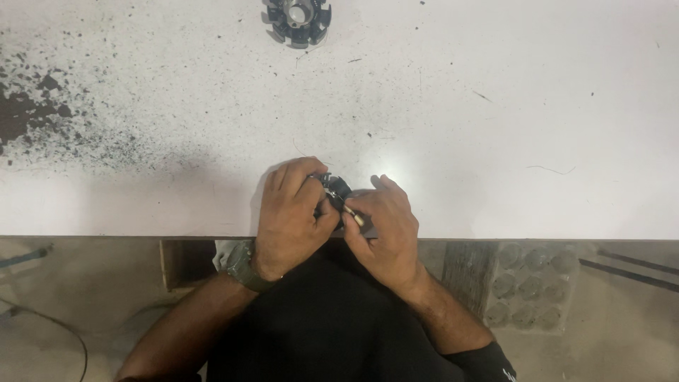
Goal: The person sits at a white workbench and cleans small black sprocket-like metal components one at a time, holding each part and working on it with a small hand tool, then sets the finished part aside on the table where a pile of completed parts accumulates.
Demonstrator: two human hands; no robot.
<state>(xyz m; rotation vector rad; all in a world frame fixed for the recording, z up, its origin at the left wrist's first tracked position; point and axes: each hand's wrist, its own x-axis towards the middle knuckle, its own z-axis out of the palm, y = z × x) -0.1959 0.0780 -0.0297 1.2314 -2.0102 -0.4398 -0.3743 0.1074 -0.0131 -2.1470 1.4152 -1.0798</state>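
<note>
Left hand [290,212] grips a small dark metal part [337,188] at the near edge of the white desk [495,106]. Right hand [385,230] pinches a thin pale-tipped tool [353,215] against it. Another slotted round part [298,20] lies at 12 o'clock, well apart. Clear blister tray [532,284] on the floor, 4 o'clock; contents unclear.

Bright, even light falls from overhead onto the white table [495,106], which reads slightly washed out through the upper right of the frame. Soft, faint shadows spread to the left of the left hand [290,212] and just above the right hand [385,226], near the centre. The lower third of the frame, below the table edge, is much dimmer and muddier. Focus is fair but soft throughout; the small dark part [338,189] between the hands is too blurred to make out. The table edge stays nearly straight, showing little distortion.
</note>
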